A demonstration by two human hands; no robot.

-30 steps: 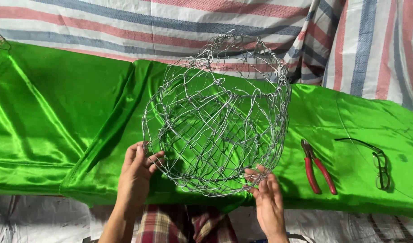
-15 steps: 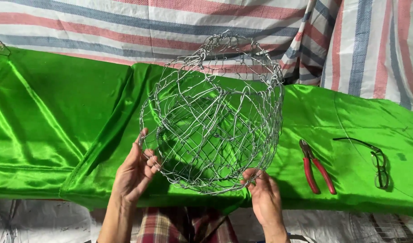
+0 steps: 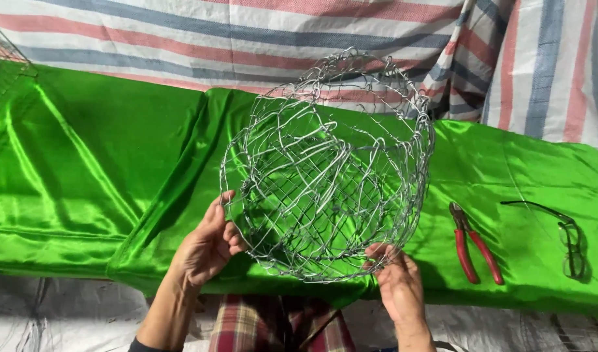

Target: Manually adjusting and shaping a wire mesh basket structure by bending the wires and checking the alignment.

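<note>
A round basket woven from silver wire (image 3: 325, 176) is tilted up over a shiny green cloth (image 3: 90, 163), its open mouth turned towards me. My left hand (image 3: 204, 248) grips the basket's lower left rim, thumb against the wire. My right hand (image 3: 397, 283) holds the lower right rim with the fingers curled on the wire. The basket's far rim is a tangle of twisted wire ends at the top.
Red-handled pliers (image 3: 471, 244) lie on the cloth to the right of the basket. Beyond them lies a pair of glasses (image 3: 566, 238). A striped tarpaulin (image 3: 247, 39) hangs behind. A piece of wire mesh (image 3: 2, 55) shows at the far left.
Both hands have turned and lifted the basket a little, so its mouth faces me more. The left hand slid along the rim. Pliers and glasses stayed put.
</note>
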